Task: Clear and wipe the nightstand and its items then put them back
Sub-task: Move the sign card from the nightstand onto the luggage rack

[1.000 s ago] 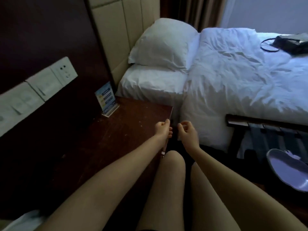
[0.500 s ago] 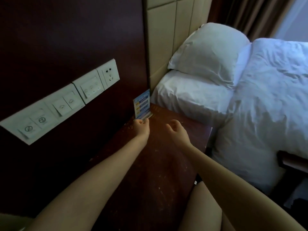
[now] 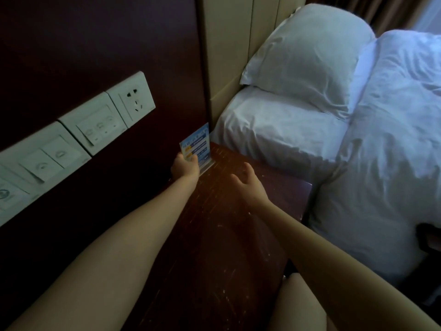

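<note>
A small blue and white card in a clear stand (image 3: 196,145) is upright at the far corner of the dark wooden nightstand (image 3: 226,235), close to the wall panel. My left hand (image 3: 185,167) grips the card's lower left edge, thumb across its front. My right hand (image 3: 248,182) hovers open above the tabletop just to the card's right, fingers spread, touching nothing. The scratched nightstand top holds nothing else that I can see.
White switch and socket plates (image 3: 95,125) line the dark wall panel on the left. A bed with a white pillow (image 3: 307,51) and duvet (image 3: 393,151) borders the nightstand on the right. My bare knee (image 3: 303,304) shows at the bottom.
Both hands moved from the nightstand's front edge to its far corner. My left hand closed on the card stand; my right hand opened beside it. The view swung left.
</note>
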